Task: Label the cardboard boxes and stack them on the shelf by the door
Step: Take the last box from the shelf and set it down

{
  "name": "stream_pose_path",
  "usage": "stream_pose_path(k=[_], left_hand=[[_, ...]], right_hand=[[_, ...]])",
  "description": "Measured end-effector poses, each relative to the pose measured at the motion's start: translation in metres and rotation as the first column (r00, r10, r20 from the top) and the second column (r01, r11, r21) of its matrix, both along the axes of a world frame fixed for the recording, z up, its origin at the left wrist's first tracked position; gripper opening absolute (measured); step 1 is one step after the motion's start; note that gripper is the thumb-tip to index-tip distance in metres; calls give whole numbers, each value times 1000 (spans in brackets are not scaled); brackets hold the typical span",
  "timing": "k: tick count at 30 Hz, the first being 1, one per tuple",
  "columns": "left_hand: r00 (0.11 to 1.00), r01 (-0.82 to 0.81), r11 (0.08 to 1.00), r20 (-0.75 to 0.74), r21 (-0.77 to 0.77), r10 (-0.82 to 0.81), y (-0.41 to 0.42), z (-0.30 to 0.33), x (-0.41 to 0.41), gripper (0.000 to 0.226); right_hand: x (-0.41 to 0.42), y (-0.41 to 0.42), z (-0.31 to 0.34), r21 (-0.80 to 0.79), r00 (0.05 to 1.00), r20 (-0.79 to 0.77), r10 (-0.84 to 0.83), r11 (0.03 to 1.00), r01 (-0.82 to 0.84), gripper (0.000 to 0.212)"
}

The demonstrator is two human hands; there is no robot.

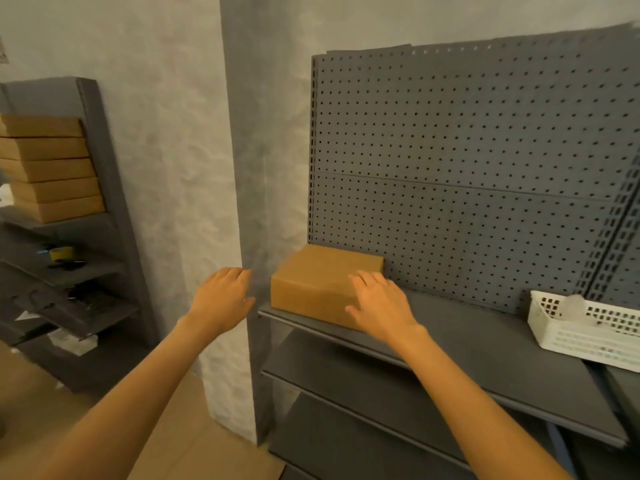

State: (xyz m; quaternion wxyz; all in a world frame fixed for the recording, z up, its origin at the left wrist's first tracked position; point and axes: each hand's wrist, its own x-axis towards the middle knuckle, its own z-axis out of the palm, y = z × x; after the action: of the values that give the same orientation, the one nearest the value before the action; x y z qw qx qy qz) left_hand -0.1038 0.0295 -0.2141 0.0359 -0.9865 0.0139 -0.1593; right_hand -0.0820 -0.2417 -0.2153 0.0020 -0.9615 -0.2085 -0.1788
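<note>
A plain brown cardboard box (317, 284) lies flat at the left end of the grey metal shelf (485, 348), pushed back against the pegboard. My right hand (381, 303) rests with spread fingers on the box's right front corner, not gripping it. My left hand (221, 294) hovers open in the air just left of the box and the shelf's edge, apart from both. No label is visible on the box's top or front.
A white plastic basket (585, 329) sits at the shelf's right end. Lower grey shelves (363, 403) run beneath. A second rack at the far left carries a stack of several cardboard boxes (48, 168), a yellow tape roll (62, 252) and clutter below. A wall column (249, 168) stands between the racks.
</note>
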Motion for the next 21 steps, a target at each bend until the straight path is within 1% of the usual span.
stream_pose_path(k=[3,6,8,10,13,16,17,19,21], left_hand=[[997,68,997,-26,19,-68,11,-2,44,56],[990,141,990,-21,17,-141,22,3,85,53],[983,180,983,-27,-15,-181,27,7,109,53],[976,204,974,-50,-101,-210,30,8,130,54],[965,209,921,-85,-329,-249,31,0,158,54],[951,170,824,-131,-541,-282,28,-13,182,57],[945,139,781,-155,-609,-289,26,-17,191,58],[936,67,690,-195,-721,-294,21,-24,206,61],[923,-19,572,-233,-820,-305,14,-30,218,64]], right_hand=[[22,8,-4,9,995,-7,-104,995,104,56],[42,16,-4,30,976,-28,-215,976,216,48],[54,20,-4,89,959,-75,-275,956,281,48],[65,21,-6,207,938,-128,-323,916,343,52],[75,20,-12,386,893,-252,-373,807,446,57],[89,20,-23,505,850,-356,-388,686,525,61],[94,21,-27,557,839,-389,-381,628,544,63],[104,24,-34,664,819,-457,-347,479,574,66],[113,25,-41,721,795,-524,-305,338,604,69]])
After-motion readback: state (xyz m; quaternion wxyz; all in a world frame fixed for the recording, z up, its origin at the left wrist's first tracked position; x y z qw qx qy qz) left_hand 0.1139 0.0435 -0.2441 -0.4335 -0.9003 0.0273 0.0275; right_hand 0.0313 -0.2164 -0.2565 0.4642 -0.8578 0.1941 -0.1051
